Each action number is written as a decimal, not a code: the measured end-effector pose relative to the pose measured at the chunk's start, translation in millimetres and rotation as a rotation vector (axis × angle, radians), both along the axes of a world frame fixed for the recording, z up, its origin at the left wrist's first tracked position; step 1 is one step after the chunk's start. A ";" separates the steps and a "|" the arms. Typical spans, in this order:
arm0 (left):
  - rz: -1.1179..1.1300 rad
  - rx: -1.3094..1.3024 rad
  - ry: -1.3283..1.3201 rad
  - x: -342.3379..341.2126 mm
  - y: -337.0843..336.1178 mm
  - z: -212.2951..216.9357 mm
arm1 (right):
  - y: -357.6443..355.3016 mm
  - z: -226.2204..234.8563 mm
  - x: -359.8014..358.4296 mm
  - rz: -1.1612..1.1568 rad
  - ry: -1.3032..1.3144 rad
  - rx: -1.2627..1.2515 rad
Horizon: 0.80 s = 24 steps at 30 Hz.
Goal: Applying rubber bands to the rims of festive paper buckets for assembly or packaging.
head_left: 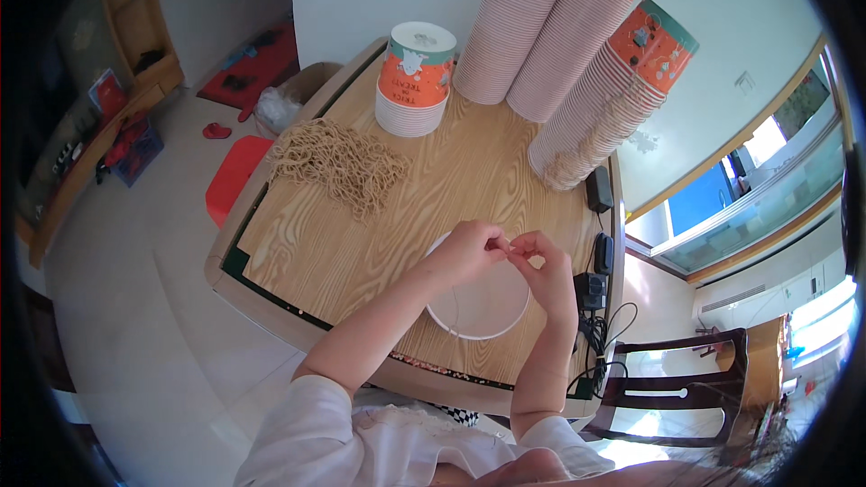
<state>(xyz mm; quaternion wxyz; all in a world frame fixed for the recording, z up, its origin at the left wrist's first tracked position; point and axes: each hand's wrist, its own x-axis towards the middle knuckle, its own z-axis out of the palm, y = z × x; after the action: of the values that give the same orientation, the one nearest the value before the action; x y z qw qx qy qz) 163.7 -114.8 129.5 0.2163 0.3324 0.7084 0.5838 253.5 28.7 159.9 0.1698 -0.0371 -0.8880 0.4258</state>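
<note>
Wood-grain table (361, 243) fills the middle of the view, set against a white wall in a tiled room. Near its front edge stands a white paper bucket (483, 311), upright with its round open mouth facing up toward the camera. Above that mouth the left hand (465, 252) and right hand (544, 269) meet, fingertips pinched together on something too small to make out; it may be a thin cord. Both forearms rise from the lower edge, in white sleeves.

Farther back on the left lies a heap of tan cords (338, 162), strands running every way. Behind it sits a short stack of orange cups (415, 81); tall leaning stacks (577, 45) slant up toward the wall. Black chargers and cables (597, 261) line the right edge, beside a dark wooden chair (677, 392). A red stool (233, 176) stands on the floor at left.
</note>
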 end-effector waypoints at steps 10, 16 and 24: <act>0.050 -0.064 0.046 -4.4 -0.9 1.9 | 4.1 -12.9 -1.5 -0.017 0.076 0.006; 0.078 -0.136 0.081 -4.1 -4.4 7.4 | 8.9 -16.2 -0.8 -0.033 0.057 -0.012; 0.109 -0.142 0.186 -4.6 0.4 -3.3 | 20.4 -37.5 -5.2 -0.069 0.125 -0.112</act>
<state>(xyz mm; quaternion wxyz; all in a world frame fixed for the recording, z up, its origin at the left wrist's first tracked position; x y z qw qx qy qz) 159.2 -114.5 126.3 0.1409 0.3300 0.7818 0.5099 248.3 49.1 122.4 0.2370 -0.0503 -0.8488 0.4700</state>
